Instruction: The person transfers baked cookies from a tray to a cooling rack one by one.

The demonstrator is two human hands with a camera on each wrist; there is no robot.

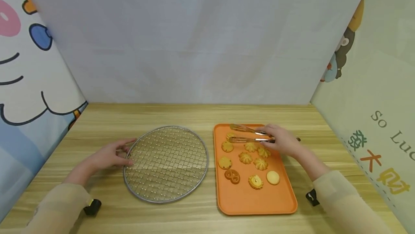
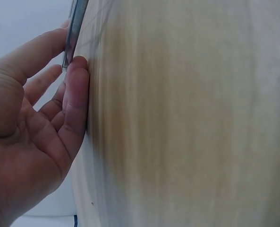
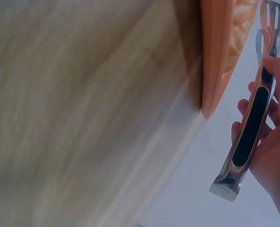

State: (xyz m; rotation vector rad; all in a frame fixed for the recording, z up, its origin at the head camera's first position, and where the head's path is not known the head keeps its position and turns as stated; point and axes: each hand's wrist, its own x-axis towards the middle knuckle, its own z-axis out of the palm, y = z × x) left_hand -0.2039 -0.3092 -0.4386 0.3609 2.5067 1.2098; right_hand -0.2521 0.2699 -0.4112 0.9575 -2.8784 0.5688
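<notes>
Metal tongs (image 3: 251, 126) with dark handle panels are being held in the right hand (image 1: 281, 139), their two arms spreading apart above the far end of an orange tray (image 1: 256, 203). The left hand (image 1: 107, 156) is pinching the near-left rim of a round wire rack (image 1: 166, 164), which is lying beside the tray. Assorted biscuits, including a brown pretzel (image 1: 232, 176) and a pale round one (image 1: 273, 177), are resting on the tray. Wood-grained tabletop (image 1: 194, 113) is showing around everything.
</notes>
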